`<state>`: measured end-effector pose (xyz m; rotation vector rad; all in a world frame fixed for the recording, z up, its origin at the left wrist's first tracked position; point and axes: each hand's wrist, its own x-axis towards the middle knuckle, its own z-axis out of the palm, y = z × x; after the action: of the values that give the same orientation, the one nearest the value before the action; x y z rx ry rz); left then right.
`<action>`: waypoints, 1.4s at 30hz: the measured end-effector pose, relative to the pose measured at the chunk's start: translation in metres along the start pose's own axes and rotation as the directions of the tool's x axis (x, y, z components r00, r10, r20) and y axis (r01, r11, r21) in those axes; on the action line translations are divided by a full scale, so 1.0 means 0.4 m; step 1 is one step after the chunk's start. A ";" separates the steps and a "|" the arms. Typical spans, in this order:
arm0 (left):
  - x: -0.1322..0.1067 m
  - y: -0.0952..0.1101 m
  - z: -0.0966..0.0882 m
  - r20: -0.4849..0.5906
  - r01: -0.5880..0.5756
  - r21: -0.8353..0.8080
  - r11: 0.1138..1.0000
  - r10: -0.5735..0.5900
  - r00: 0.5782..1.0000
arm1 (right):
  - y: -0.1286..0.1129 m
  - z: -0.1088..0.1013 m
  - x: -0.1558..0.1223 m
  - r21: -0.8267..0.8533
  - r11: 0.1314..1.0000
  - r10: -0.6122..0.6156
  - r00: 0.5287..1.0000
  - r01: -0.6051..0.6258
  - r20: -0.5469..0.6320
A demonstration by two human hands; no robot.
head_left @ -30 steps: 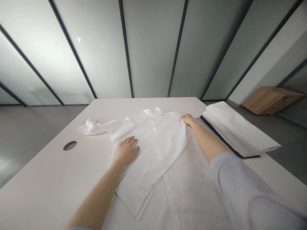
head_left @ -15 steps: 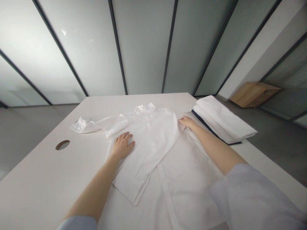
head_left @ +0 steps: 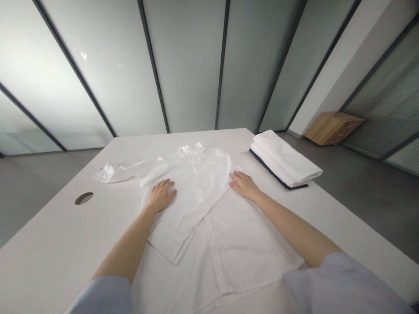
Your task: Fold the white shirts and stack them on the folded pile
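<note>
A long-sleeved white shirt (head_left: 191, 198) lies spread on the table, its shiny collar (head_left: 190, 149) at the far end. One sleeve (head_left: 131, 171) reaches out to the left and ends in a glossy cuff. The other sleeve (head_left: 186, 226) lies folded diagonally across the body. My left hand (head_left: 161, 195) rests flat on the shirt's left side, fingers stretched out and open. On the right side, just below the shoulder, my right hand (head_left: 242, 184) lies open with its fingers on the cloth. Neither hand grips anything.
A stack of folded white cloth (head_left: 284, 159) with a dark navy piece (head_left: 271, 171) under it lies near the right edge of the white table (head_left: 49, 235). A round hole (head_left: 84, 198) is cut in the tabletop at left. A wooden cabinet (head_left: 332, 128) stands beyond.
My right hand has let go of the cloth it pinched near the shoulder and now lies flat, slightly nearer me. The left hand stays on the shirt. The view has shifted a little.
</note>
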<state>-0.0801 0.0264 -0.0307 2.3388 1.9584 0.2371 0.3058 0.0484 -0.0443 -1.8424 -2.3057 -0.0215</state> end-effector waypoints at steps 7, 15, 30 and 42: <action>-0.003 -0.004 0.001 0.015 -0.010 0.007 1.000 0.010 1.000 | 0.008 0.016 -0.015 0.031 1.000 -0.009 0.998 0.007 0.058; -0.002 -0.010 0.007 0.006 -0.018 0.017 1.000 0.018 1.000 | 0.007 0.015 -0.015 0.042 0.999 -0.001 0.998 -0.001 0.056; 0.002 -0.017 0.017 -0.007 -0.032 0.009 0.999 0.033 0.999 | 0.010 0.016 -0.014 0.030 1.000 0.006 0.998 -0.008 0.056; 0.000 -0.016 0.015 0.002 -0.031 0.014 0.999 0.031 1.000 | 0.008 0.012 -0.014 0.035 0.999 0.000 0.998 -0.003 0.069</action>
<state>-0.0852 0.0278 -0.0375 2.3790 1.9302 0.2235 0.3096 0.0442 -0.0503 -1.8559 -2.3347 0.0839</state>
